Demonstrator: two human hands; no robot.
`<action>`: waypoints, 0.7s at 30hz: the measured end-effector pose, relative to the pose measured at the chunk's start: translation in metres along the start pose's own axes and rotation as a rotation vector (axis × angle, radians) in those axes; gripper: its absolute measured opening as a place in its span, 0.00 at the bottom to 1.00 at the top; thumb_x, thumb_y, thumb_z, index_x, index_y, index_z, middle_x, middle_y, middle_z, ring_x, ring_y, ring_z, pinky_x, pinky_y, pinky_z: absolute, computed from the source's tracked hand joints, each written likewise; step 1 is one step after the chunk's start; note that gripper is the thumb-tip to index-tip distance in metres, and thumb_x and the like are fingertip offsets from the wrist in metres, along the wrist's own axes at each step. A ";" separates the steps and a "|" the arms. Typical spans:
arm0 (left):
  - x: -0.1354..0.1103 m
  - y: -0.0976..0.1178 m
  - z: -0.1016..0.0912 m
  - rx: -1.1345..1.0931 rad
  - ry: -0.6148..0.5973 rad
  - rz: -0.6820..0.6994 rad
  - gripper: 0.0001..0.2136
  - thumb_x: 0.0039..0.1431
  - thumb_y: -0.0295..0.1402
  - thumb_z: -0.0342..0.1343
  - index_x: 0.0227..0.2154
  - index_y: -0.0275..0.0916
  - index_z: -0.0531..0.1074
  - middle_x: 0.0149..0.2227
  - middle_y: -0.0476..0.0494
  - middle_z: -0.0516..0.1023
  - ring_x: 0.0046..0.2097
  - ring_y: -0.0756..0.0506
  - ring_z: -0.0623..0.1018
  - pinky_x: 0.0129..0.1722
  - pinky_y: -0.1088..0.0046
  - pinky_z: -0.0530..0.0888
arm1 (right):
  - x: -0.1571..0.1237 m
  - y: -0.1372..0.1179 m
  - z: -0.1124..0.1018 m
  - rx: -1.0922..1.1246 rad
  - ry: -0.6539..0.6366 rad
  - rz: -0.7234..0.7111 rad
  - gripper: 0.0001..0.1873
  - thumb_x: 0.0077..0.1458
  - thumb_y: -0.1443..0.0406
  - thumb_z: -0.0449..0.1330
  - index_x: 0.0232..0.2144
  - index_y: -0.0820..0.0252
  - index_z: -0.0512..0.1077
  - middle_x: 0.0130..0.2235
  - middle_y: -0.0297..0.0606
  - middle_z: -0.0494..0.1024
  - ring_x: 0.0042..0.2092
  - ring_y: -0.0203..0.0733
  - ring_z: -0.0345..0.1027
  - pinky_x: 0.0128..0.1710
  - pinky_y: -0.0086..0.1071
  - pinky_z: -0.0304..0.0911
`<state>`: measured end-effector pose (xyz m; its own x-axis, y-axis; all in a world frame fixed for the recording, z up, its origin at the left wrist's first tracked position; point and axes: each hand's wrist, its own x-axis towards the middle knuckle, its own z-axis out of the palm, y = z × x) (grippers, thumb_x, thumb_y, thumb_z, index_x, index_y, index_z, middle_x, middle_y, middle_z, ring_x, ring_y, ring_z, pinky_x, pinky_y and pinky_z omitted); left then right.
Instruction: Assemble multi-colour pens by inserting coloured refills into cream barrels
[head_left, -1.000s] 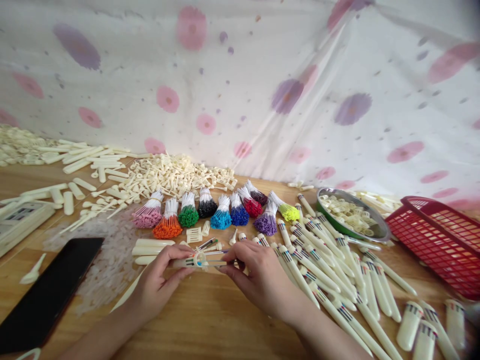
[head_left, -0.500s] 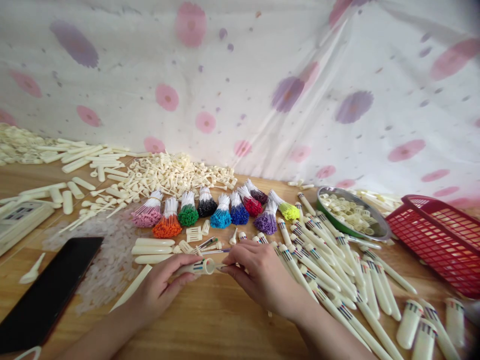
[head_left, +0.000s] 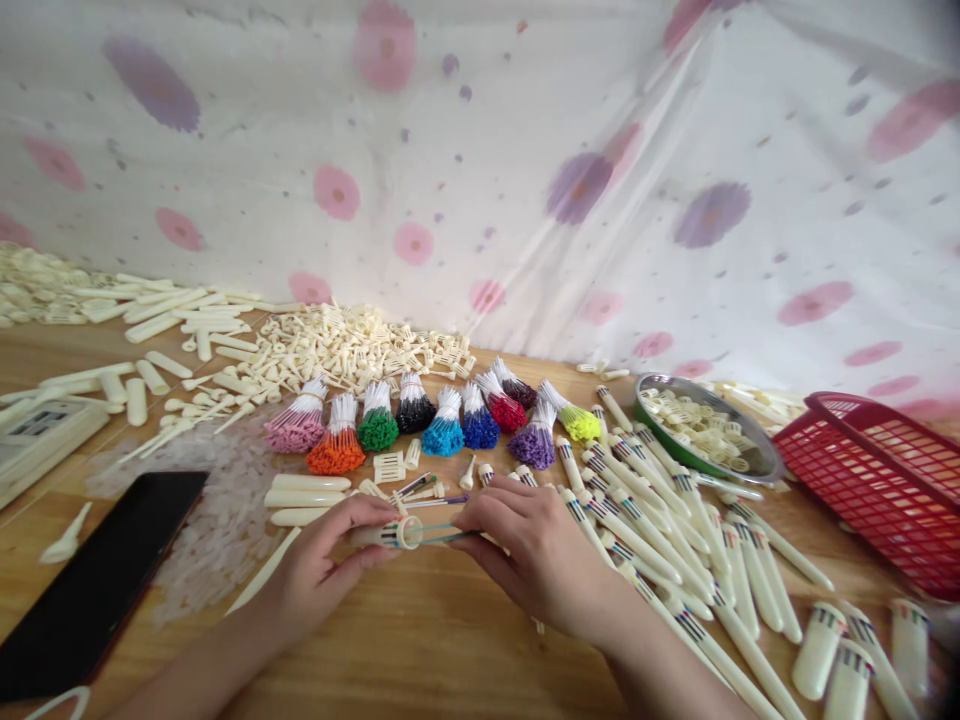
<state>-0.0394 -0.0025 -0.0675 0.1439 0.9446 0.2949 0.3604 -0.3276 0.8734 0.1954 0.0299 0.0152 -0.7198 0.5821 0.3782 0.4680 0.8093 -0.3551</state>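
Observation:
My left hand (head_left: pixel 330 560) is closed around a short cream pen barrel (head_left: pixel 382 535) with coloured sliders in its slots, its round end facing right. Thin bluish-green rods (head_left: pixel 442 533), which look like pen refills, run from that end to my right hand (head_left: pixel 525 545). The fingers of my right hand are pinched on their far ends, and the fingertips are partly hidden. Behind the hands lie a slotted cream part (head_left: pixel 388 467) and a small cream pointed cone (head_left: pixel 468 472). Several cream pen tubes (head_left: pixel 307 499) lie beyond my left hand.
Bundles of coloured refills, including an orange bundle (head_left: pixel 335 440), stand across the middle. Many cream pens (head_left: pixel 645 500) lie on the right, near a green-sided metal bowl (head_left: pixel 697 425) and a red basket (head_left: pixel 877 480). At left are a black phone (head_left: pixel 97 590) and clear plastic bits (head_left: pixel 217 520).
My right hand has drawn slightly right, away from the barrel's end. A longer stretch of the thin bluish-green rods now shows between the two hands. My left hand has barely moved.

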 end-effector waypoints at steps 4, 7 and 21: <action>0.001 -0.005 0.001 -0.042 0.062 0.023 0.05 0.54 0.32 0.57 0.35 0.42 0.72 0.39 0.43 0.78 0.44 0.42 0.77 0.45 0.66 0.74 | 0.001 0.006 -0.002 -0.013 -0.095 0.172 0.03 0.56 0.68 0.57 0.30 0.59 0.66 0.29 0.35 0.73 0.31 0.37 0.66 0.29 0.28 0.56; 0.000 -0.010 0.002 -0.050 0.165 0.008 0.06 0.54 0.33 0.58 0.35 0.42 0.70 0.39 0.44 0.76 0.45 0.44 0.76 0.45 0.67 0.74 | 0.003 0.011 0.006 -0.057 -0.283 0.299 0.03 0.54 0.69 0.59 0.32 0.60 0.67 0.33 0.37 0.75 0.35 0.40 0.68 0.33 0.29 0.59; 0.002 -0.009 0.004 -0.067 0.244 -0.032 0.08 0.55 0.37 0.57 0.36 0.42 0.70 0.39 0.46 0.76 0.44 0.45 0.77 0.45 0.69 0.74 | 0.016 0.045 0.043 -0.271 -0.192 0.609 0.11 0.60 0.58 0.53 0.32 0.60 0.67 0.32 0.39 0.76 0.36 0.43 0.70 0.31 0.30 0.57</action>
<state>-0.0390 0.0027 -0.0763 -0.0960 0.9339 0.3444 0.2985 -0.3031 0.9050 0.1832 0.0721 -0.0311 -0.3544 0.9350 0.0123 0.9110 0.3482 -0.2210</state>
